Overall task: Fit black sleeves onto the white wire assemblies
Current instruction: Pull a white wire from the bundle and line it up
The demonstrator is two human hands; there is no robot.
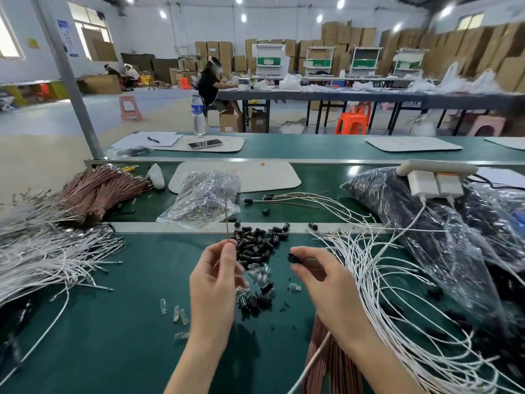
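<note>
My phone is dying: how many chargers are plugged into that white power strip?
2, side by side on the power strip, atop the plastic bag at right: a white charger, then an orange-topped charger. None looks hidden.

Green bench: loose black sleeves, white wires, clear bulbs perhaps, bagged parts.

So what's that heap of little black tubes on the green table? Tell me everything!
The heap of small black plastic sleeves lies loose on the green bench mat, between the left hand, which pinches a thin wire, and the right hand, which pinches one black sleeve. They are short, shiny cylinders, tumbled every way; tiny clear bulbs are mixed in.
</note>
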